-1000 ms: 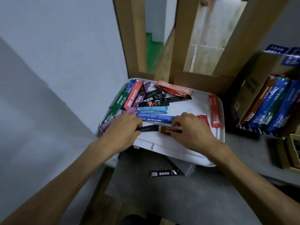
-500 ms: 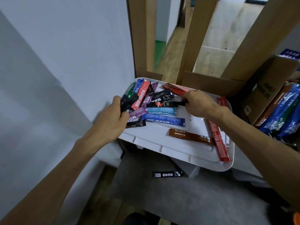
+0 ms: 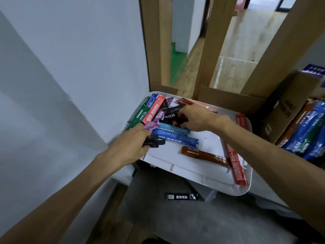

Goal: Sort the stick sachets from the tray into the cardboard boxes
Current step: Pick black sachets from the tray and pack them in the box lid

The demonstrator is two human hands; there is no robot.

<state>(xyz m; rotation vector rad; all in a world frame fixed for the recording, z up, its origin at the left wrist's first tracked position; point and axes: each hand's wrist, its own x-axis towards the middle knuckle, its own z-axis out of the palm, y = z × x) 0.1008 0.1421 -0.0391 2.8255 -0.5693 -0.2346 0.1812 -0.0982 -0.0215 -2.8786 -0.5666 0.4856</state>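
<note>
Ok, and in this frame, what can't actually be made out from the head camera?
1. Head view: the left hand holds black sachets; motion blur hides how many.
2. Head view: the right hand covers part of the sachet pile; whether its grip has closed on one cannot be told.
3. Head view: the cardboard box is cut off by the right edge, contents partly out of frame.

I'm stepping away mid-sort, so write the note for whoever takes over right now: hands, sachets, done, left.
Left hand: grips a few black sachets at the left edge of the tray.
Right hand: fingers curled on a black sachet in the pile.
Tray: mixed pile at its far left; a brown sachet and a red sachet lie apart.
Done: the cardboard box at right already holds blue sachets.
Left: most of the tray, plus a stray black sachet on the grey surface below it.
</note>
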